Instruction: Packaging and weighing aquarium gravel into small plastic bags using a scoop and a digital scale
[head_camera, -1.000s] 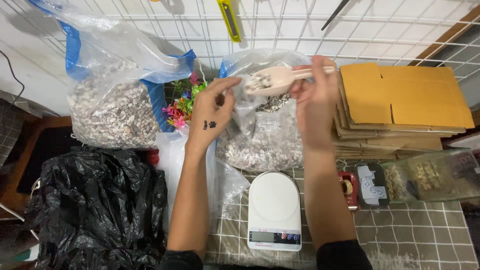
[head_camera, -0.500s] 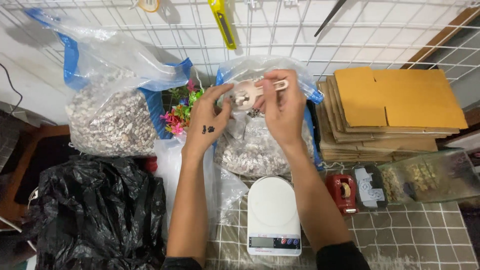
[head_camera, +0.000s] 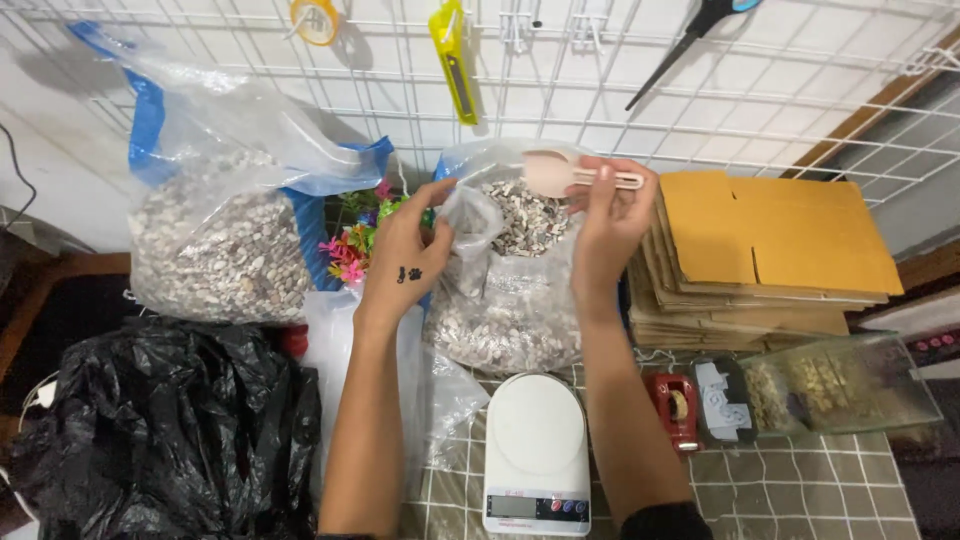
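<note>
Far left there's a crumpled black bag (head_camera: 150, 430), and above it a big clear sack (head_camera: 215, 240) of pale stone chips leaning on the wire grid (head_camera: 560, 90). Just right of the sack some bright fake flowers (head_camera: 352, 245) poke out.

The left hand (head_camera: 405, 260) has its fingers pinched on the rim of the middle bag (head_camera: 505, 290), pulling the plastic open. That bag is also clear, full of the same mixed chips, and sits at the back of the tiled table (head_camera: 800, 490), right behind a white scale (head_camera: 535, 450).

The right hand (head_camera: 605, 225) is clenched around the handle of a pinkish scoop (head_camera: 565, 175), whose bowl hovers over the bag's open mouth.

Further right: a stack of flat cardboard (head_camera: 770, 250), then a red tape dispenser (head_camera: 678, 408) and a clear tray (head_camera: 850, 385) in front of it. Up on the grid hang a yellow cutter (head_camera: 455, 60) and black scissors (head_camera: 690, 35).
</note>
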